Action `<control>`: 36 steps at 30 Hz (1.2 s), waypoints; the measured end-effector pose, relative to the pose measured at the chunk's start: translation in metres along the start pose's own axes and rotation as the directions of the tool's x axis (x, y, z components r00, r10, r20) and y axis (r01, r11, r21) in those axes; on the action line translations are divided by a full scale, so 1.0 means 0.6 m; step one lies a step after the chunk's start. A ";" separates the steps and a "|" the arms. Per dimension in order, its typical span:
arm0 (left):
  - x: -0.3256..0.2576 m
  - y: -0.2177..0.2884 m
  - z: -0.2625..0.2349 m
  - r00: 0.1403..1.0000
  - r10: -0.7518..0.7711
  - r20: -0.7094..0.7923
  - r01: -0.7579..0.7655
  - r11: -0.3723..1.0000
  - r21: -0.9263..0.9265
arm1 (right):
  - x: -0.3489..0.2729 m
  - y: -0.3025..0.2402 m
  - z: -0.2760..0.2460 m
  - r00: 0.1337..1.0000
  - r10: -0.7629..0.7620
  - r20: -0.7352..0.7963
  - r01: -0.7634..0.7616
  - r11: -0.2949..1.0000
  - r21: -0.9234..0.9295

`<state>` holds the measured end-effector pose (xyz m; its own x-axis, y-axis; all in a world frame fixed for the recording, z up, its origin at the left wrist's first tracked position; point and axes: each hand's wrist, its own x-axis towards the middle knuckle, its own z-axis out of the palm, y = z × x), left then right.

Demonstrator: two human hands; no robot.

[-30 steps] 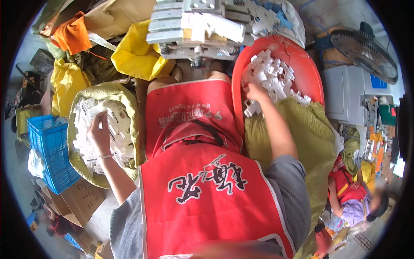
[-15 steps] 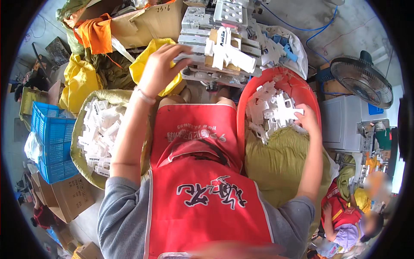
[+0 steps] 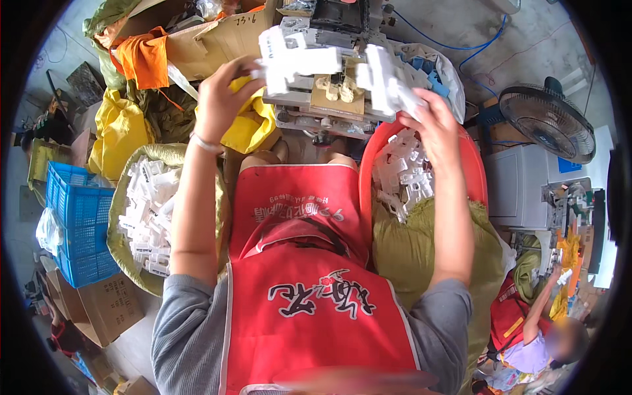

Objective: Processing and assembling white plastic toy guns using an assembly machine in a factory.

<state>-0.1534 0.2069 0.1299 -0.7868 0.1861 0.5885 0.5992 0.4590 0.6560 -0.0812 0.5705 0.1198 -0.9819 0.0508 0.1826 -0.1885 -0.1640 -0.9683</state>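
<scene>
Block (image 3: 334, 107) and pegs (image 3: 338, 89) stand bare on the surface (image 3: 291, 100) before you; half a second ago a white piece lay across them. Your left hand (image 3: 227, 99), then empty and reaching in, now grips a white plastic piece (image 3: 299, 61) by its left side, raised over the left part of the surface. Judging by its place, that is probably the one lifted off. Your right hand (image 3: 438, 128) has come up from the red basin (image 3: 475, 161) with a second white piece (image 3: 382, 85), pinched at its near end and held tilted just right of the pegs; you cannot tell from this view whether it touches anything. So you look to be mid-swap: one piece off, another at the ready, the pegs free. More white pieces lie heaped in the basin and in the woven sack (image 3: 117, 243) on your left.
</scene>
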 end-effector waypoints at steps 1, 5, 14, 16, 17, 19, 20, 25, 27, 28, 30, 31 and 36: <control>-0.017 -0.011 -0.019 0.998 -0.064 -0.007 0.064 0.998 0.016 | 0.015 0.007 0.025 1.000 -0.012 0.018 0.013 0.998 -0.056; -0.104 -0.067 -0.091 0.972 -0.229 -0.048 0.225 0.972 -0.073 | 0.039 0.009 0.078 0.988 0.119 0.095 -0.086 0.951 -0.297; -0.241 -0.112 -0.172 0.867 -0.465 -0.179 0.461 0.885 -0.067 | 0.032 -0.003 0.100 0.998 0.029 0.052 0.009 0.791 -0.612; -0.247 -0.117 -0.169 0.878 -0.450 -0.162 0.446 0.893 -0.061 | 0.028 0.013 0.108 0.993 -0.086 0.075 0.114 0.705 -0.700; -0.245 -0.118 -0.166 0.867 -0.463 -0.185 0.459 0.886 -0.068 | 0.034 0.027 0.103 0.951 -0.276 0.141 0.272 0.527 -0.805; -0.246 -0.126 -0.162 0.854 -0.483 -0.195 0.475 0.875 -0.088 | 0.034 0.024 0.099 0.946 -0.277 0.168 0.289 0.486 -0.824; -0.249 -0.132 -0.165 0.862 -0.475 -0.177 0.467 0.880 -0.088 | 0.039 0.020 0.085 0.916 -0.295 0.272 0.383 0.446 -0.809; -0.301 -0.135 -0.217 0.834 -0.493 -0.246 0.513 0.858 0.022 | 0.026 0.039 -0.023 0.993 -0.109 -0.049 0.050 0.749 -0.661; -0.330 -0.120 -0.257 0.779 -0.548 -0.304 0.612 0.770 0.179 | 0.012 0.157 -0.131 0.987 -0.152 -0.055 0.022 0.463 -0.886; -0.380 -0.130 -0.299 0.785 -0.520 -0.337 0.596 0.782 0.183 | -0.005 0.196 -0.139 0.995 0.082 -0.051 -0.076 0.343 -0.936; -0.402 -0.102 -0.318 0.752 -0.536 -0.384 0.647 0.712 0.273 | -0.060 0.327 -0.228 0.979 0.100 0.176 0.151 0.219 -0.964; -0.432 -0.078 -0.339 0.705 -0.558 -0.438 0.705 0.616 0.351 | -0.084 0.330 -0.205 0.983 0.146 0.110 0.094 0.111 -0.989; -0.464 -0.049 -0.368 0.641 -0.529 -0.556 0.760 0.539 0.364 | -0.125 0.424 -0.337 0.919 0.368 -0.140 -0.067 -0.203 -0.977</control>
<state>0.0806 -0.0501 0.0511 -0.7388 -0.6068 0.2933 -0.3290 0.7045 0.6288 -0.0516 0.7244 -0.1746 -0.9694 0.1239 -0.2118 0.1229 0.9923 0.0176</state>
